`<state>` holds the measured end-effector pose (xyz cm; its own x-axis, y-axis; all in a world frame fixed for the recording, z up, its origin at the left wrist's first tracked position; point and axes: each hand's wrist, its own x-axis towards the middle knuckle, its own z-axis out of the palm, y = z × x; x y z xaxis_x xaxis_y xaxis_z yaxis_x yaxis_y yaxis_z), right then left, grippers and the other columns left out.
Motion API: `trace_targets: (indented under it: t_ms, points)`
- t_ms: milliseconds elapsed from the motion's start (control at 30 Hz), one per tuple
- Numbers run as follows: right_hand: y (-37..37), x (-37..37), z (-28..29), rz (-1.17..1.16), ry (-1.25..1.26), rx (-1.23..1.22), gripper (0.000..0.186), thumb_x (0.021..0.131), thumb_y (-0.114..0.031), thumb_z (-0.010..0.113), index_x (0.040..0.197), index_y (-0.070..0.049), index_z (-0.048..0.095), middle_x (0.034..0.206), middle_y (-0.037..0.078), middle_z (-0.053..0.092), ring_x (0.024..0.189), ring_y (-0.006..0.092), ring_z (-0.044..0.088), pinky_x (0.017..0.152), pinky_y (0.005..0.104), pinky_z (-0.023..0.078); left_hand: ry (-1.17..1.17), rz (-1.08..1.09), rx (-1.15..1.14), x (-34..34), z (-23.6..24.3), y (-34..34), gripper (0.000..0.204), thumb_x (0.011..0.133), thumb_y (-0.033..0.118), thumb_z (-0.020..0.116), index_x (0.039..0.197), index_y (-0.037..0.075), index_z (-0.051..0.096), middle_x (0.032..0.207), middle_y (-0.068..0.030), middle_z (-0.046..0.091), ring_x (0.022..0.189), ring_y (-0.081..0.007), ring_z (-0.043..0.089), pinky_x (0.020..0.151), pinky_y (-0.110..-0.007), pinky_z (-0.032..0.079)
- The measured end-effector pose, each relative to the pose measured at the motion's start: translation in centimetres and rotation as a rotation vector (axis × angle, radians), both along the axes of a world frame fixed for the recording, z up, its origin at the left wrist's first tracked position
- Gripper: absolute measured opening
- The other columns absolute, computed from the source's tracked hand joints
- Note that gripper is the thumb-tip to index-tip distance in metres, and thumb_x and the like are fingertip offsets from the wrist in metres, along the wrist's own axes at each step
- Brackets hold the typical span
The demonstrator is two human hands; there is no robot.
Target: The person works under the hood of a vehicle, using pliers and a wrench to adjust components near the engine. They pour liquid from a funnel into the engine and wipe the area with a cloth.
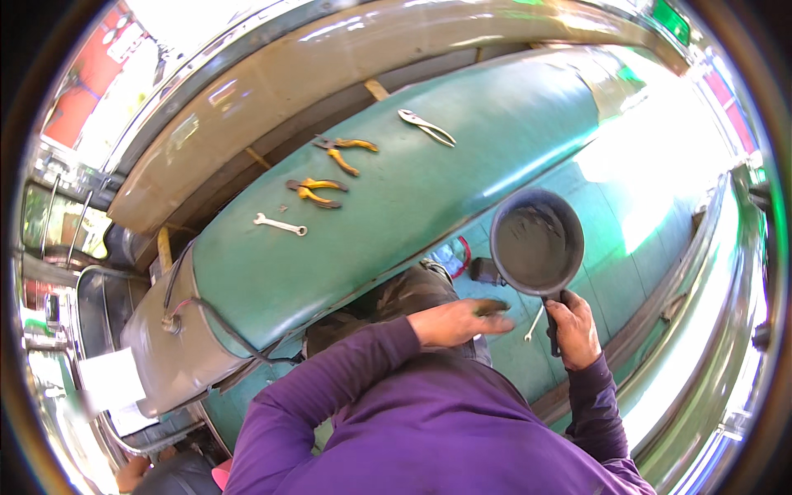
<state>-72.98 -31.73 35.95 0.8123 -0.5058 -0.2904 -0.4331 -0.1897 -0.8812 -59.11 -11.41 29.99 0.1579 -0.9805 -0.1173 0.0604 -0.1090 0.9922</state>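
Observation:
My right hand [575,326] grips the handle of a dark round pan [537,241], held out over the turquoise floor. Just left of the handle, my left hand [458,323] is apart from the pan with fingers extended, its upper fingers darkened. A silver wrench [533,327] shows between my hands, below the pan. On the long green padded seat [396,223] lie another wrench [280,225], yellow-handled pliers [318,193], a second yellow pair [342,155] and silver slip-joint pliers [426,125].
A dark box [485,271] and red ring [458,252] sit on the floor [619,289]. A cable [231,325] crosses the seat's left end. A rail [693,346] runs along the right. Another person's hand [132,472] shows at lower left.

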Motion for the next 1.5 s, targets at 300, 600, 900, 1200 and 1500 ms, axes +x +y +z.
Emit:
trace_targets:
  t_ms: [300, 600, 900, 1200, 1500]
  points:
    - [13.7, 19.1, 3.2, 0.409, -0.214, 0.719, 0.029, 0.098, -0.013, 0.058, 0.119, 0.006, 0.063, 0.099, 0.010, 0.071, 0.087, 0.0147, 0.063, 0.078, 0.0331, 0.051, 0.572, 1.352, -0.360, 7.6, 5.7, 4.2, 0.038, 0.102, 0.039, 0.060, 0.121, 0.006, 0.061, 0.113, -0.0063, 0.067, 0.104, -0.0181, 0.063, 0.094, -0.034, 0.050]
    - [14.2, 33.5, -1.9, 0.708, -0.538, -0.762, 0.028, 0.094, -0.023, 0.065, 0.110, -0.001, 0.067, 0.104, 0.021, 0.068, 0.086, 0.0389, 0.066, 0.076, 0.0465, 0.053, 0.731, 1.468, 0.089, 21.6, 8.5, 24.4, 0.034, 0.099, 0.035, 0.055, 0.105, 0.002, 0.062, 0.085, -0.0049, 0.063, 0.067, -0.0168, 0.059, 0.067, -0.036, 0.052]
    - [2.0, 38.6, -7.6, 0.538, 0.148, -1.054, 0.045, 0.094, -0.018, 0.066, 0.134, -0.002, 0.055, 0.126, 0.022, 0.057, 0.114, 0.0416, 0.056, 0.097, 0.0485, 0.047, 0.548, 1.551, 0.447, 33.3, 5.5, 43.6, 0.034, 0.095, 0.041, 0.058, 0.093, 0.007, 0.064, 0.068, 0.0019, 0.053, 0.051, -0.0105, 0.044, 0.054, -0.031, 0.042]
    - [2.4, 44.4, -5.7, 0.572, 0.095, -0.926, 0.025, 0.097, -0.006, 0.050, 0.119, 0.003, 0.058, 0.096, 0.019, 0.066, 0.087, 0.0317, 0.064, 0.082, 0.0428, 0.051, 0.522, 1.444, 0.571, 40.0, -2.4, 51.4, 0.028, 0.093, 0.037, 0.066, 0.094, 0.009, 0.065, 0.066, 0.0020, 0.055, 0.050, -0.0076, 0.043, 0.049, -0.025, 0.035]
    - [23.3, 56.7, -0.7, 0.976, 0.134, -0.288, 0.044, 0.091, -0.016, 0.063, 0.127, 0.006, 0.052, 0.100, 0.016, 0.064, 0.096, 0.0232, 0.061, 0.085, 0.0349, 0.050, 0.400, 1.326, 0.713, 43.0, -7.8, 57.8, 0.031, 0.087, 0.038, 0.076, 0.091, 0.007, 0.071, 0.066, 0.0008, 0.055, 0.050, -0.0088, 0.043, 0.048, -0.028, 0.034]
